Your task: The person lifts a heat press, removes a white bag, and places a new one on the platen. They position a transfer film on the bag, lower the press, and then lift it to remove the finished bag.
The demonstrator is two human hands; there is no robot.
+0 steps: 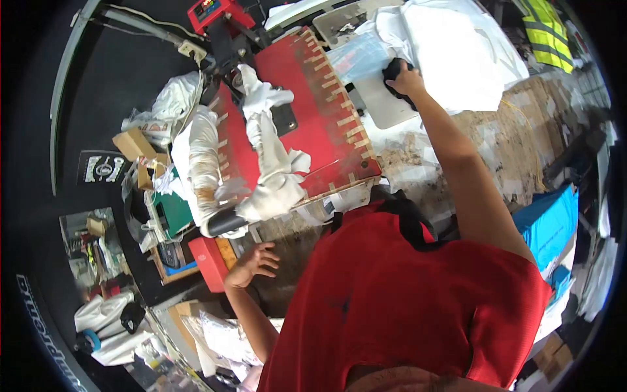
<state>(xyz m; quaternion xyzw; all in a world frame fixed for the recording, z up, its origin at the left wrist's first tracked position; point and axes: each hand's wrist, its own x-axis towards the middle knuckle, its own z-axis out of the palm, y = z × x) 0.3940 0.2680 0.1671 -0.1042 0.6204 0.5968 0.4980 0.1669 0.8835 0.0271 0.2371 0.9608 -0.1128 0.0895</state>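
My right hand (pixel 406 80) reaches out to the far right, its fingers closed on a black, padded-looking object (pixel 393 70) whose exact kind I cannot make out. That object rests on a grey board (pixel 385 108), beside a pile of white fabric (pixel 450 59). Pale blue translucent sheets (pixel 359 57) lie just to its left. My left hand (pixel 251 266) hangs low with its fingers apart and nothing in it, near a red box (pixel 209 262). Between the hands stands a heat press with a large red plate (pixel 313 130) and a cloth-wrapped handle (pixel 268 137).
A red control box (pixel 219 12) tops the press. Brown tape lines the plate's edge. The worn worktable (pixel 470 153) carries tape scraps and a yellow cord (pixel 532 140). At the right are a blue bag (pixel 548 222) and a hi-vis vest (pixel 547 36); cardboard (pixel 134 144) sits at left.
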